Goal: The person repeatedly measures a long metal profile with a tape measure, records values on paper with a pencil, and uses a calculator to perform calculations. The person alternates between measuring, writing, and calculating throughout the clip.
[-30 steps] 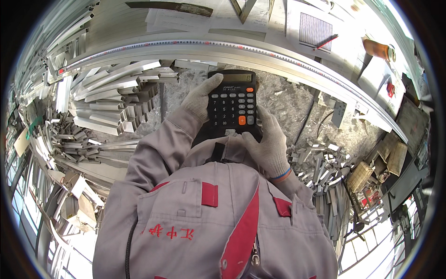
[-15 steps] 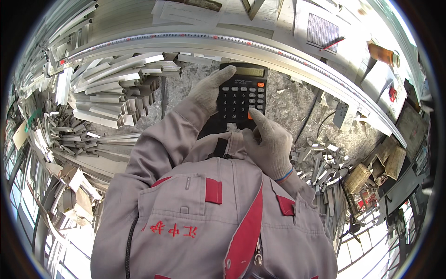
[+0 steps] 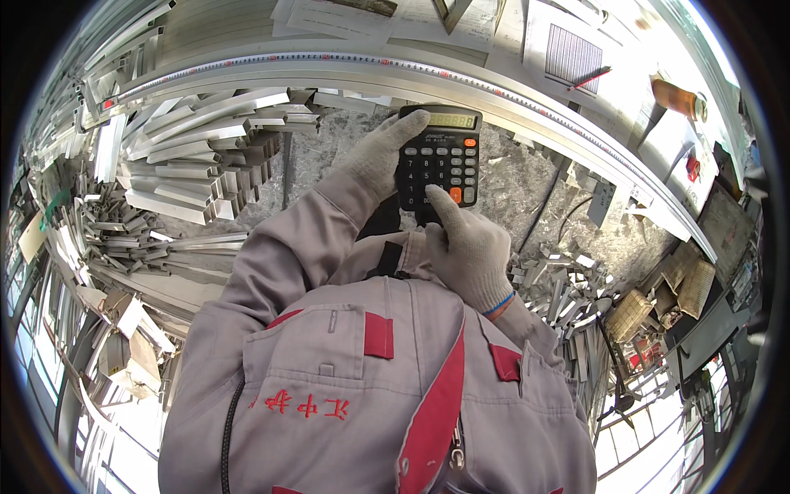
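Observation:
A black calculator with grey and orange keys is held up in front of my chest. My left hand, in a pale knitted glove, grips its left side, the thumb lying across the front beside the display. The rest of that hand's fingers are hidden behind the calculator. My right hand, gloved too, holds nothing. Its index finger is stretched out over the lower keys, apart from the thumb, and the other fingers are curled. Whether the fingertip presses a key I cannot tell.
Beyond the calculator runs a long measuring tape along a metal rail. Stacked metal profiles lie to the left, loose offcuts to the right. Papers, a red pen and a brown bottle rest at the far side.
The calculator and my left hand have shifted slightly right and up. My right index finger has moved left, from the orange key at the lower right toward the lower middle keys. The display now shows a row of digits.

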`<state>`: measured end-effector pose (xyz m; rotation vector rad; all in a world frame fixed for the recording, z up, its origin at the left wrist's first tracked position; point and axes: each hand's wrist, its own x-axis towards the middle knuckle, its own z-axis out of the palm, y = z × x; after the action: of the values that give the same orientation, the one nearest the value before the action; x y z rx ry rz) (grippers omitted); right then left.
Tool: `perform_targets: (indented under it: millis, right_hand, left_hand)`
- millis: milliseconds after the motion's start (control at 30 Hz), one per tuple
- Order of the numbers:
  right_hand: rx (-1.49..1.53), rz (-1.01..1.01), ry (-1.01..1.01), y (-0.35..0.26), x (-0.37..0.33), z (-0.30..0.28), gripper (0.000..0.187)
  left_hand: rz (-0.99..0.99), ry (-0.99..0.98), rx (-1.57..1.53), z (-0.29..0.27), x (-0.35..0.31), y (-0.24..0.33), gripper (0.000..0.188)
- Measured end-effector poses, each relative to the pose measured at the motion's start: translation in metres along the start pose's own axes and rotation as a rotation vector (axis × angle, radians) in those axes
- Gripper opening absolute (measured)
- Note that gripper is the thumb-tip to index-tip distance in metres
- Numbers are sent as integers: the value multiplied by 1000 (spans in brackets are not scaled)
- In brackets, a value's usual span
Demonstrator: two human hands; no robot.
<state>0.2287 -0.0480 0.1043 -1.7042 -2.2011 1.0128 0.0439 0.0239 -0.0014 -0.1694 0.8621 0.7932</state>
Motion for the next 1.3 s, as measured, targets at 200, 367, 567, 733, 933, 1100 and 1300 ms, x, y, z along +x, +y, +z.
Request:
perform_targets:
  millis: [200, 367, 567, 733, 933, 1100, 1300]
  right_hand:
    - [-109, 31, -82, 0, 1, 3, 52]
    - [-14, 34, 39, 1, 0, -2, 50]
    - [16, 21, 64, 4, 1, -1, 49]
    - [-66, 29, -56, 6, 1, 1, 49]
    - [-26, -5, -40, 6, 4, -1, 50]
    - [-54, -29, -85, 7, 7, 1, 46]
    - [-23, -77, -53, 11, 2, -1, 52]
  left_hand:
    - [-8, 2, -47, 1, 1, -5, 33]
    - [13, -36, -31, 5, 0, -5, 33]
    - [8, 0, -15, 4, 2, -6, 33]
    - [-28, 9, -38, 4, 5, -8, 34]
    - [-21, -45, 0, 10, 5, -7, 36]
    - [-17, -7, 5, 11, 6, -11, 37]
    - [-27, 33, -14, 5, 12, -6, 39]
